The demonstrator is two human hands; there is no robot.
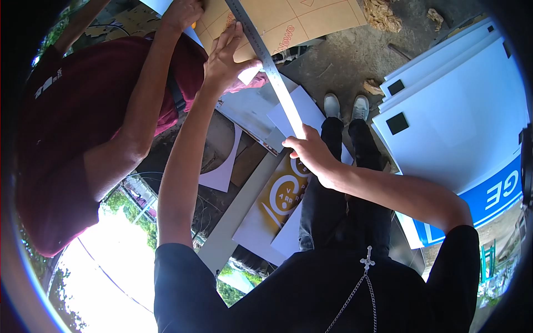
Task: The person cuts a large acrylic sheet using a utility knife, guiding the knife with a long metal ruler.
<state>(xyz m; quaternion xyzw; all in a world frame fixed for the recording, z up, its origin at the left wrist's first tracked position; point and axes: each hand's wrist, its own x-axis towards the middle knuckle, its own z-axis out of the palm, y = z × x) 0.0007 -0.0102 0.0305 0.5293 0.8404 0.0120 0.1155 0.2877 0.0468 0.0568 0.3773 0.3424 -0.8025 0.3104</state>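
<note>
A long steel ruler runs diagonally across a brown paper-covered sheet with red lines and printing. My left hand lies at the sheet's near edge, fingers stretched out and their tips touching the ruler's left side. Its thumb is spread toward the ruler. Closer to my body, my right hand is closed around the ruler's near end, which sticks out past the sheet. On the left, a co-worker's hand is at the sheet's corner, beside a small orange thing too hidden to name.
A co-worker in a maroon shirt leans in from the left. Large white panels and a blue lettered board stand at right. A yellow-and-white printed sheet and a white cut-out piece lie below. Crumpled brown paper is on the ground.
</note>
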